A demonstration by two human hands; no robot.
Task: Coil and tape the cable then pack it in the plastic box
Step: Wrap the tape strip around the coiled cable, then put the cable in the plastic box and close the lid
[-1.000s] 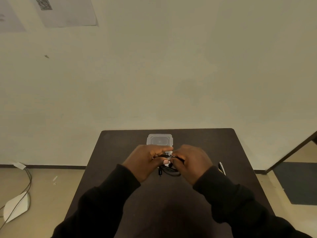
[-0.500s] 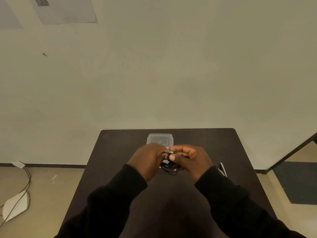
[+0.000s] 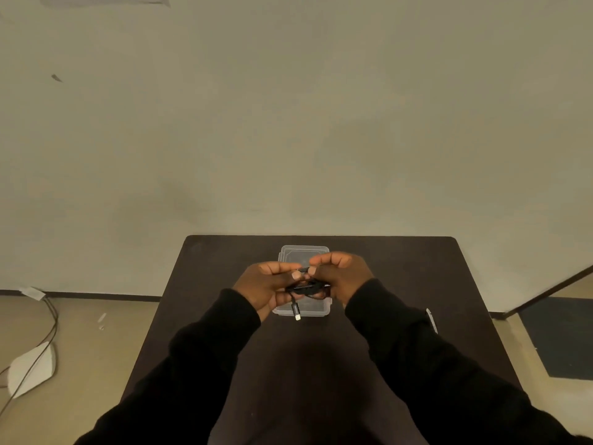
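A black coiled cable (image 3: 305,289) is held between both hands above the dark table (image 3: 401,277). My left hand (image 3: 266,284) grips the coil's left side. My right hand (image 3: 340,277) pinches the top and right of the coil. One plug end (image 3: 296,311) with a silver tip hangs down from the coil. Right under and behind the hands stands the clear plastic box (image 3: 316,308), with its clear lid (image 3: 303,252) lying just beyond it. Any tape on the coil is too small to tell.
A pen-like white and black object (image 3: 431,319) lies on the table to the right of my right sleeve. On the floor at the left are a white flat object (image 3: 30,369) and cords (image 3: 48,319). A wall stands behind the table.
Both hands have lifted slightly and turned palms more upward with the coil. A plug end now dangles below the coil. The front of the plastic box shows beneath the hands.
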